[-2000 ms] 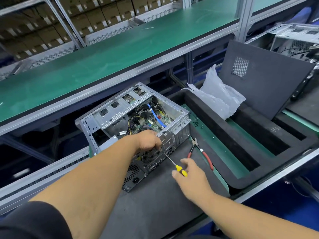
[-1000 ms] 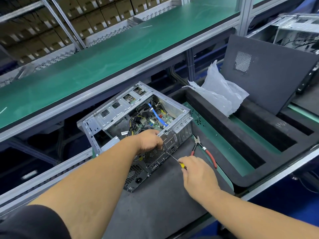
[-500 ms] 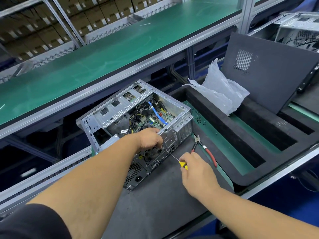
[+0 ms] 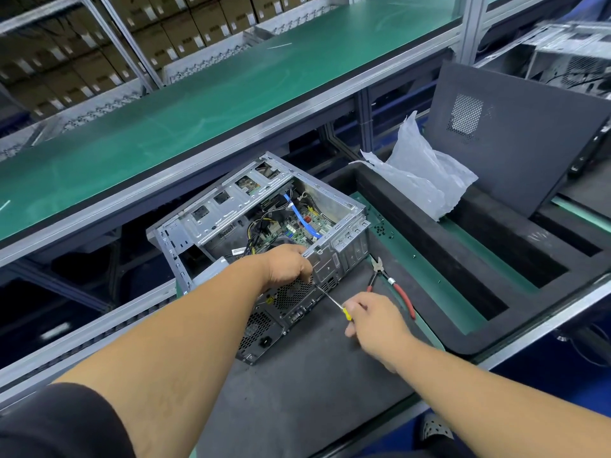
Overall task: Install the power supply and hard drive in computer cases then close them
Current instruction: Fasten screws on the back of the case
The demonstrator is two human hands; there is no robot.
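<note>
An open grey computer case (image 4: 228, 206) lies on its side on the dark mat (image 4: 297, 385), its motherboard and blue cable showing. The power supply (image 4: 261, 332) sits in the case's near rear corner. My left hand (image 4: 287, 266) grips the case's rear edge from above. My right hand (image 4: 373, 322) holds a yellow-handled screwdriver (image 4: 330, 300) whose tip meets the rear panel just below my left hand. The case's dark side panel (image 4: 515, 133) leans upright at the right. I see no hard drive.
Red-handled cutters (image 4: 391, 285) lie on the mat right of the case. A black foam tray (image 4: 469, 259) with long slots fills the right side, with a crumpled plastic bag (image 4: 420, 170) on it. A green shelf (image 4: 198, 94) overhangs behind. Another open case (image 4: 568, 57) stands far right.
My right hand has picked up the screwdriver from the mat and brought its tip to the case's rear panel. My left hand has stayed on the case edge.
</note>
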